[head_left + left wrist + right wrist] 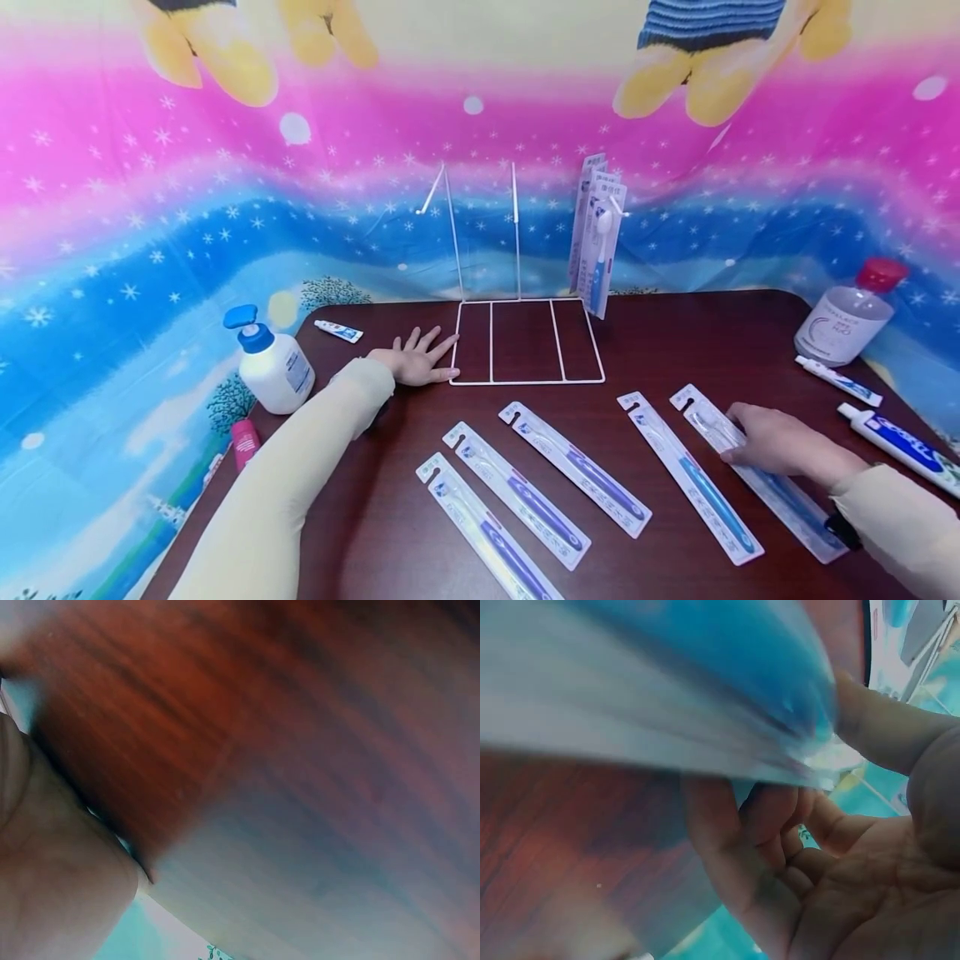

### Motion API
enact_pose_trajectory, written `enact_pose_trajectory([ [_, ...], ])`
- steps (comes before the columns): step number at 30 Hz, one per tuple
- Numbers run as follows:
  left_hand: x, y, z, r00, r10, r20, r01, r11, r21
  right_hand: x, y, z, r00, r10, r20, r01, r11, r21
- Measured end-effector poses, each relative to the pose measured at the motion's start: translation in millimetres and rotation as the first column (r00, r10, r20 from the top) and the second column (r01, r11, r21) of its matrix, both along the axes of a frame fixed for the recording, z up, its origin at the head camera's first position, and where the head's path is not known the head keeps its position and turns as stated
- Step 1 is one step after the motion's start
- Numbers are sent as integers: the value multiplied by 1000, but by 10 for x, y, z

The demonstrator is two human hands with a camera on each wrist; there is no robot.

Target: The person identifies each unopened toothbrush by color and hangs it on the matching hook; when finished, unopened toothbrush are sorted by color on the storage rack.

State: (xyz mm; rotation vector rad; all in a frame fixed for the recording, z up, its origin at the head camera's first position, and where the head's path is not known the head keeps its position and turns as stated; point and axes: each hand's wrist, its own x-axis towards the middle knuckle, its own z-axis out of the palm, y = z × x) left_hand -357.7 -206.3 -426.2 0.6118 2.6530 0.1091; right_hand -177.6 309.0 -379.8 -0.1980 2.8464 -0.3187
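In the head view, my right hand [783,442] grips a packaged blue toothbrush [798,510] at the right of the table. The right wrist view shows the thumb at one edge of this toothbrush pack [720,667] and curled fingers [712,817] beneath it. My left hand [416,360] lies spread on the table, fingertips right at the left side of a white wire rack [525,382]. Several toothbrush packs [603,258] hang from the rack's right hook. Another blue toothbrush pack [690,479] and three purple ones [573,467] lie slanted in front.
On the left stand a white pump bottle [277,371], a small toothpaste tube [338,331] and a pink tube [244,444]. A clear bottle with a red cap [843,325], a small tube [838,381] and a larger toothpaste tube [903,442] line the right edge. A printed cloth [375,125] hangs behind.
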Motion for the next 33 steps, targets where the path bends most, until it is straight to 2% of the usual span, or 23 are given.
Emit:
enact_pose_trajectory([
  [3, -8, 3, -5, 1000, 8, 1, -8, 1000, -16, -17, 26, 77, 999, 18, -26, -18, 1000, 3],
  [5, -15, 5, -8, 1000, 9, 2, -9, 1000, -25, -29, 32, 168, 996, 30, -86, -30, 1000, -5],
  [8, -6, 7, 11, 1000, 6, 4, -5, 999, -39, -65, 13, 381, 984, 9, -177, -22, 997, -69],
  [13, 13, 0, 47, 1000, -2, 6, 2, 999, -37, -135, -135, 800, 952, -42, -303, -25, 977, -214],
  [18, -30, -20, -30, 1000, 14, 3, -14, 999, -39, -165, -389, 1085, 912, -74, -404, -56, 952, -301],
  [23, -52, -30, -86, 1000, 19, 1, -19, 1000, -21, -214, -664, 1219, 899, -81, -430, -83, 933, -349],
  [27, -51, -25, -76, 1000, 6, 2, -6, 1000, 7, -273, -829, 1281, 897, -74, -436, -105, 923, -371],
  [33, -70, -16, -92, 1000, 17, -7, -17, 1000, -12, -386, -1001, 1371, 894, -66, -444, -127, 911, -392],
])
